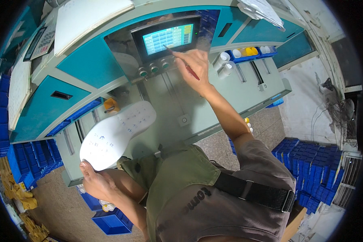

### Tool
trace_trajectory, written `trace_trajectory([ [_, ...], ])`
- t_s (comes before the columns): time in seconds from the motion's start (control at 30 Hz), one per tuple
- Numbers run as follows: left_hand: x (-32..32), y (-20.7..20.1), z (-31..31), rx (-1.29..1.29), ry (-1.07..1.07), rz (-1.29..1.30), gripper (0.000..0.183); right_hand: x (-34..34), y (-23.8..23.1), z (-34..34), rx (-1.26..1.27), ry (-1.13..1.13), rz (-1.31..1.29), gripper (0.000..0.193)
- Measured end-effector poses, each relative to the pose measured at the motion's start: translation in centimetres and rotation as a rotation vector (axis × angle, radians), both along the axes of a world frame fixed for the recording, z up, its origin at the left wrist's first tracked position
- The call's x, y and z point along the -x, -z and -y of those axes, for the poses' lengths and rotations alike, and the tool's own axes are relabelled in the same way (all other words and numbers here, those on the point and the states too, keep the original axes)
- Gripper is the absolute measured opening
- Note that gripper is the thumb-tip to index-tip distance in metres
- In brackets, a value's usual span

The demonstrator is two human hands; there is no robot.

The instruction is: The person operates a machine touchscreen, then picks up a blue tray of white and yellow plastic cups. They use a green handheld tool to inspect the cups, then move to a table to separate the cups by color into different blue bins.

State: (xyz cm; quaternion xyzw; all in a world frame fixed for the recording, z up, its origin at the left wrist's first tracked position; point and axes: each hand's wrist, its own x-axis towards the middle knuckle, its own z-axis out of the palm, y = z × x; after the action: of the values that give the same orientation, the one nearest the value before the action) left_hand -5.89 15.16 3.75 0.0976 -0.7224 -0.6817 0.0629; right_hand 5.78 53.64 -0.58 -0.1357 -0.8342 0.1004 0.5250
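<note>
My left hand pinches the heel or toe end of a white, insole-shaped sheet between thumb and fingers. Rows of handwriting run across the sheet, which is held tilted over the machine's grey-green bench. My right hand is closed around a slim red pen. The pen's dark tip is at the lower part of a lit touch screen; whether it touches the glass I cannot tell. Below that screen is a row of round green buttons, just left of my right hand.
White cylindrical containers stand right of my right hand, beside a blue bin holding white and yellow pieces. An orange-yellow cup is behind the sheet. A calculator lies at upper left. Blue bins are stacked on the floor at right.
</note>
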Motion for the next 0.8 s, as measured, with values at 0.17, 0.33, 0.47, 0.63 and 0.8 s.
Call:
trace_trajectory([
  [0.17, 0.2, 0.8, 0.8, -0.017, 0.068, 0.009, 0.057, 0.5, 0.1, 0.2, -0.025, 0.015, -0.016, 0.023],
  [0.33, 0.8, 1.8, 1.8, -0.033, 0.097, 0.051, 0.057, 0.6, 0.3, 0.1, -0.019, 0.034, -0.019, 0.023],
  [0.47, 1.1, 2.2, 2.4, 0.018, 0.096, 0.069, 0.057, 0.5, 0.5, 0.0, -0.019, 0.043, -0.031, 0.022],
  [0.63, 0.6, 1.6, 1.7, 0.049, 0.044, 0.031, 0.054, -0.3, 0.5, -0.3, 0.021, 0.073, -0.104, 0.02],
  [0.8, 0.0, 0.4, 0.4, -0.085, 0.054, -0.03, 0.053, -1.1, 0.2, -0.7, 0.032, 0.101, -0.079, 0.019],
])
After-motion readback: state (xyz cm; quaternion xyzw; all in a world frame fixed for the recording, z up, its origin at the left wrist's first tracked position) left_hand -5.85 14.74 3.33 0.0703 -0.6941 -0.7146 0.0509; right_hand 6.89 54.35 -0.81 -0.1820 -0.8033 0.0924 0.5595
